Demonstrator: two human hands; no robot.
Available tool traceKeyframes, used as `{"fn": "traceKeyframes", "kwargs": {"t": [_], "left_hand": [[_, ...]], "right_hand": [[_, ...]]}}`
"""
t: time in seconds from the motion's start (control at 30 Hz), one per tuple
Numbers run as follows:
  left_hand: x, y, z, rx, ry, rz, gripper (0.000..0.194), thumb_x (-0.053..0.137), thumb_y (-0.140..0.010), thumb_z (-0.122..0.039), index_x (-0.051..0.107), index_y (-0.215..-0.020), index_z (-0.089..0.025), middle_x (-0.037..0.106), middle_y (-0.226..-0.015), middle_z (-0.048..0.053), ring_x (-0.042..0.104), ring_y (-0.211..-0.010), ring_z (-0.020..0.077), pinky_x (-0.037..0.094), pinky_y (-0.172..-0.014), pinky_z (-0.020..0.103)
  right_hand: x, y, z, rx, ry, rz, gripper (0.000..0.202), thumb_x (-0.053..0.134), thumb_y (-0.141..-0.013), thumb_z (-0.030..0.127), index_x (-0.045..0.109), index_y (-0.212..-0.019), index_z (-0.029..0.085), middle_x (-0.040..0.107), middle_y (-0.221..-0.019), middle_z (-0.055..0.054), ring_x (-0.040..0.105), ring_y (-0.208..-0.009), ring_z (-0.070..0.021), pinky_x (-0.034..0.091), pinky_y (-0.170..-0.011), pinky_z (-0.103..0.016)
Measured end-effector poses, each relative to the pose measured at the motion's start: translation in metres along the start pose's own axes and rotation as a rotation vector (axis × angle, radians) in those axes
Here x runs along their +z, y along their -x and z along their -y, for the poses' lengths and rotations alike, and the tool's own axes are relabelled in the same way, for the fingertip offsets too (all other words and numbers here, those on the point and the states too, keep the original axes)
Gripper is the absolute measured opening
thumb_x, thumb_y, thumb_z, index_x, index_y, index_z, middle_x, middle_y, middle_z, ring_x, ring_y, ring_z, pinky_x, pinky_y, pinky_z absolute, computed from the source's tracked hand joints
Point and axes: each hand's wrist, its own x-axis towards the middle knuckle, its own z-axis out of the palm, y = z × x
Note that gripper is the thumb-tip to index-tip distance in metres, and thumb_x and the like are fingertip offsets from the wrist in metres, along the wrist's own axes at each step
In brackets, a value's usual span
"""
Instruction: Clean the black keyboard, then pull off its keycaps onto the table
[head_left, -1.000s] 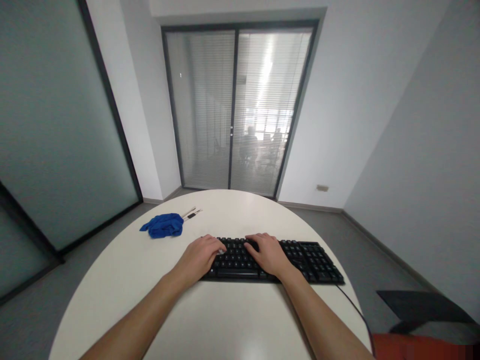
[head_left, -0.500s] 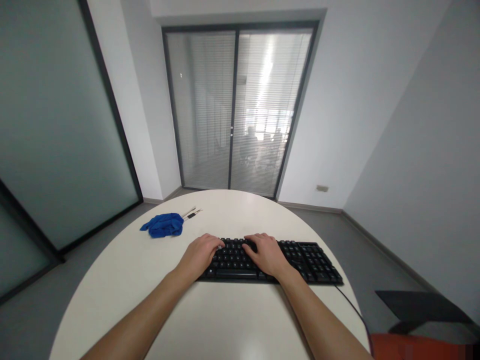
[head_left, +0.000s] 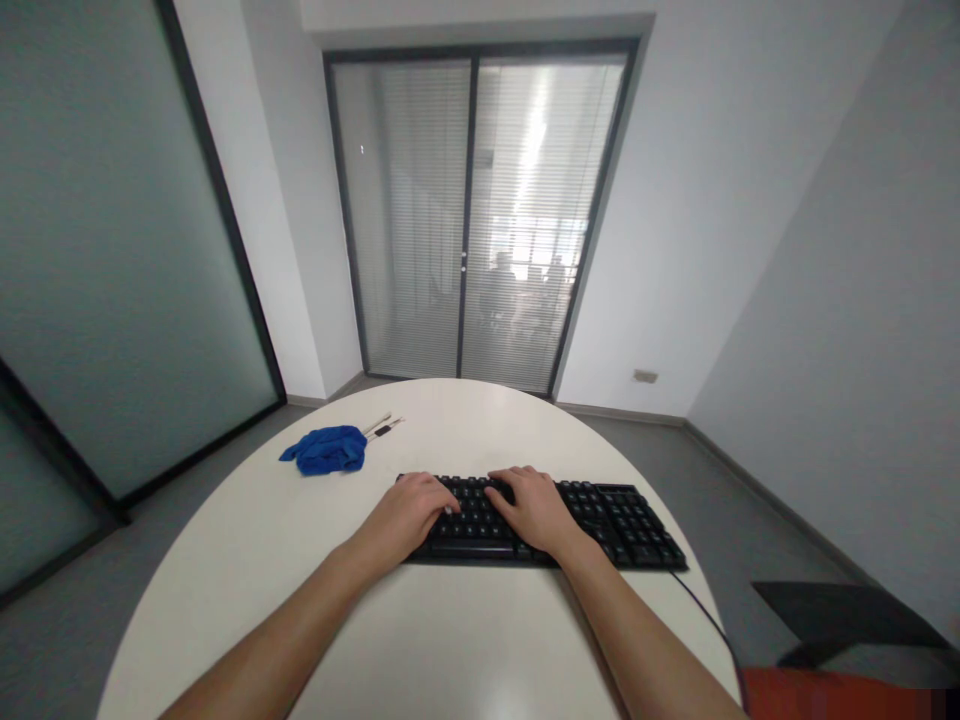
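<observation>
Keyboard [head_left: 480,547], black and full-width, lies flat across the middle of the round white worktop [head_left: 435,640], its number-pad end close to the right-hand edge. The left hand [head_left: 415,510] is curled over the left end of the keys; something small and pale shows at its fingertips, and I cannot tell whether it is gripped. The right hand [head_left: 534,505] rests over the middle keys, fingers loosely spread and thumb held apart, closed on nothing that I can see

What could go wrong, as I judge it: a firm sideways push from the left could slide the keyboard over that near edge. Its cable [head_left: 705,608] runs off the right side towards the red seat [head_left: 832,692], so a snag there could tug the board askew. Pressing hard with curled fingers could strike unwanted keys. The blue cloth [head_left: 330,450] and the thin tools [head_left: 383,431] beside it sit well clear of both hands

As for writing, pale marks show on the keycaps, too small to read; no brand or label is legible
</observation>
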Motion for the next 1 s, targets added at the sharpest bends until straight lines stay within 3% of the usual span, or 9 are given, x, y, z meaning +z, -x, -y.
{"fn": "traceKeyframes", "kwargs": {"t": [0.23, 0.5, 0.9, 1.0], "left_hand": [[0.005, -0.003, 0.003, -0.110, -0.005, -0.163, 0.024, 0.051, -0.090, -0.011, 0.069, -0.101, -0.023, 0.073, -0.101, 0.003, 0.062, -0.096, 0.0210, 0.044, -0.090, 0.038], [0.004, -0.006, -0.010, -0.118, -0.049, -0.002, 0.024, 0.051, -0.090, -0.010, 0.069, -0.097, -0.025, 0.073, -0.096, 0.002, 0.062, -0.094, 0.0210, 0.042, -0.088, 0.036], [-0.005, 0.001, -0.013, -0.041, 0.011, 0.021, 0.022, 0.052, -0.089, -0.010, 0.067, -0.096, -0.024, 0.070, -0.095, 0.001, 0.061, -0.091, 0.0197, 0.042, -0.087, 0.034], [-0.001, 0.001, -0.009, -0.022, 0.018, -0.032, 0.021, 0.052, -0.090, -0.011, 0.067, -0.096, -0.024, 0.071, -0.095, 0.001, 0.061, -0.092, 0.0193, 0.042, -0.089, 0.035]], "right_hand": [[-0.002, 0.000, 0.004, -0.006, -0.002, 0.009, 0.040, 0.045, -0.094, 0.049, 0.067, -0.116, 0.025, 0.071, -0.109, -0.008, 0.059, -0.105, -0.0247, 0.039, -0.094, -0.037], [-0.006, 0.004, 0.011, -0.040, -0.045, 0.030, 0.037, 0.046, -0.094, 0.047, 0.067, -0.115, 0.025, 0.071, -0.110, -0.008, 0.059, -0.105, -0.0248, 0.039, -0.093, -0.037], [-0.006, 0.002, 0.007, -0.047, -0.077, 0.033, 0.036, 0.048, -0.094, 0.048, 0.068, -0.114, 0.025, 0.071, -0.108, -0.006, 0.060, -0.104, -0.0236, 0.040, -0.093, -0.035], [-0.006, 0.002, 0.006, -0.057, -0.077, 0.039, 0.038, 0.048, -0.094, 0.049, 0.068, -0.115, 0.024, 0.071, -0.108, -0.007, 0.061, -0.103, -0.0237, 0.040, -0.093, -0.036]]}}
